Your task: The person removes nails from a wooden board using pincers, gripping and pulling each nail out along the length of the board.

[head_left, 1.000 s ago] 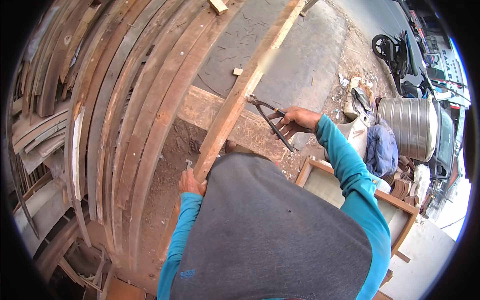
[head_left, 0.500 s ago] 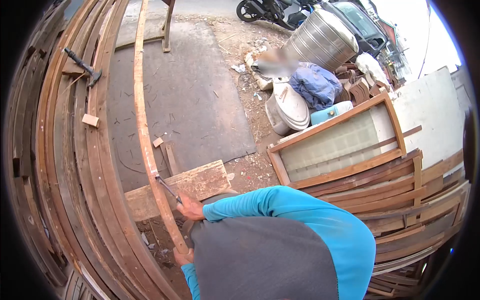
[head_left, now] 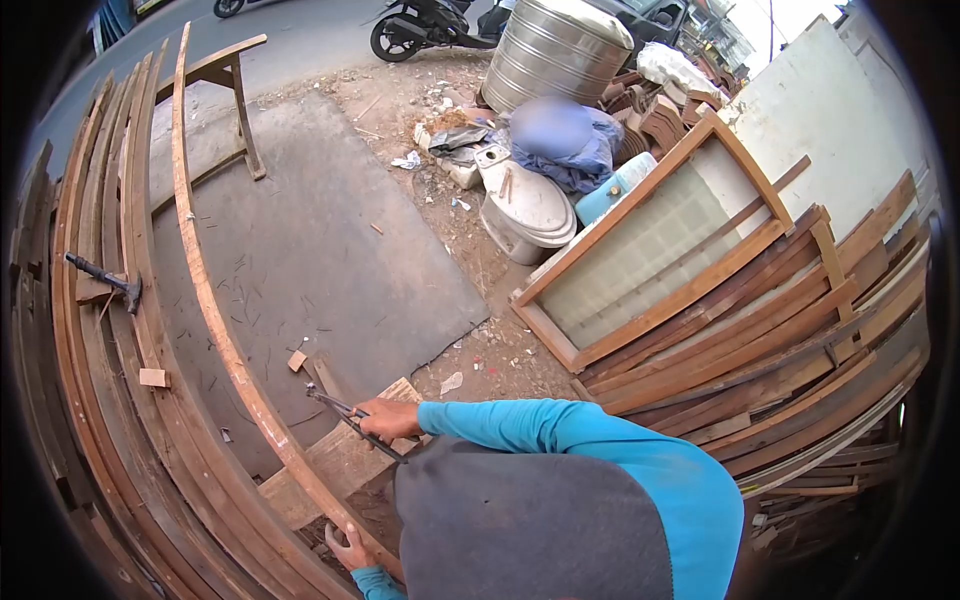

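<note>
Clamping pincers [head_left: 340,405] in R hand [head_left: 394,420] nr long wood strip [head_left: 236,365], w/ L hand [head_left: 350,550] beside strip, fingers apart, can't tell if touching, hammer [head_left: 108,276] on planks [head_left: 165,430].

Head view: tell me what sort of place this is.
Likely an outdoor salvage or timber yard by a road: long wooden boards lie stacked at left, a toilet sits outside, and a motorbike stands beside the road.

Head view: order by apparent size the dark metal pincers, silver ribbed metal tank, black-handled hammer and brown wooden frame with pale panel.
1. Wooden frame with pale panel
2. Metal tank
3. Pincers and hammer: too alike to rank; the right hand hides part of the pincers.
</note>
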### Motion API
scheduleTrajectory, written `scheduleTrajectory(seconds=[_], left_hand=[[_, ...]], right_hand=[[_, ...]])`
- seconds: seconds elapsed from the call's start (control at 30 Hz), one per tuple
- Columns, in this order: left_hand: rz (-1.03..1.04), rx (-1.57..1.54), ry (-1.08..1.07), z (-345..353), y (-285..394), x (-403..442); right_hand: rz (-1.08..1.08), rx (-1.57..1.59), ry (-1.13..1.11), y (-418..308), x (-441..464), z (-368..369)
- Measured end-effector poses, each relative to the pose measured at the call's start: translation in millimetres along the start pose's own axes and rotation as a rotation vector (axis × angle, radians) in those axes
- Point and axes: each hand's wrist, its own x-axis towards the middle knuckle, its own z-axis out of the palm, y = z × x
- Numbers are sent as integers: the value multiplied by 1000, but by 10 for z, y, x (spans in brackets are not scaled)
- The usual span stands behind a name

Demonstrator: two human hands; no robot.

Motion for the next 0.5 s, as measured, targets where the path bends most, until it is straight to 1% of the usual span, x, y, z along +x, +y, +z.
scheduleTrajectory(seconds=[0.03, 0.07, 0.1, 0.17, 0.23, 0.27, 0.33, 0.4, 0.43, 0.47, 0.5], left_hand=[[108, 118, 73, 104, 33, 102], [214, 235, 150, 189, 70, 179], [214, 231, 163, 254, 107, 230], [154, 256, 81, 378, 171, 300], [177, 259, 137, 445, 142, 341], [196, 274, 177, 439, 100, 335], [131, 175, 148, 444, 314, 271], [119, 384, 216, 410, 144, 282], [39, 312, 218, 413, 85, 292], [77, 321, 236, 427, 88, 298], [43, 409, 266, 458, 196, 279]], right_hand=[[1, 16, -20, 7, -57, -34], [52, 55, 7, 27, -154, -29], [95, -37, -30, 228, -101, -48], [251, -133, -105, 377, -141, -108], [155, -191, -57, 471, -208, -132], [147, -212, -88, 476, -186, -245], [121, -340, -127, 449, -169, -371], [124, -435, -220, 403, -152, -385], [132, -480, -247, 342, -115, -455], [44, -421, -173, 311, -154, -434], [-38, -352, -96, 268, -219, -419]])
